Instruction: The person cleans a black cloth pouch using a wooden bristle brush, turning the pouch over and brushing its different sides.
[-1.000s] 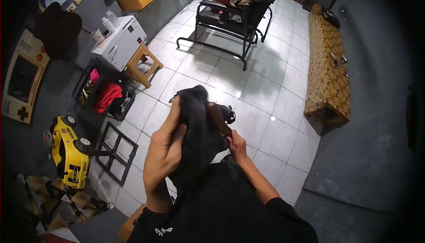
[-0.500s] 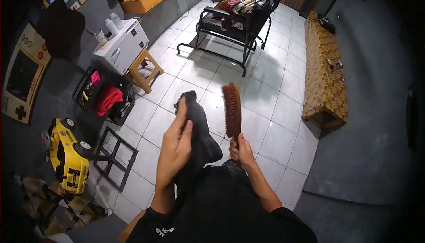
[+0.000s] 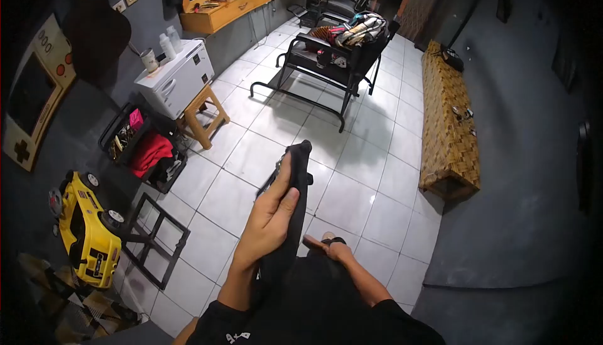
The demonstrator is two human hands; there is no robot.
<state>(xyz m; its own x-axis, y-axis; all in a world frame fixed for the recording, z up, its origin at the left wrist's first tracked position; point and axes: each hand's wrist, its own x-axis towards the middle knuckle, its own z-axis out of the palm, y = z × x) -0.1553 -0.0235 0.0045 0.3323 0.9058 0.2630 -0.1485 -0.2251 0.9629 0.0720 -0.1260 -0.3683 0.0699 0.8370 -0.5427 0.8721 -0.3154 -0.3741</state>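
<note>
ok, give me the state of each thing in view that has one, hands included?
Left hand: closed on black item
Black item: held up
Right hand: closed on brush
Brush: held low
Fridge: door shut
Cup: upright on fridge
Drawer: shut
Chair: upright, cloths piled on it

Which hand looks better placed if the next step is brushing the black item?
Right, most likely: the right hand grips the brown brush, low beside the black item, while the left hand is occupied holding that item.
</note>
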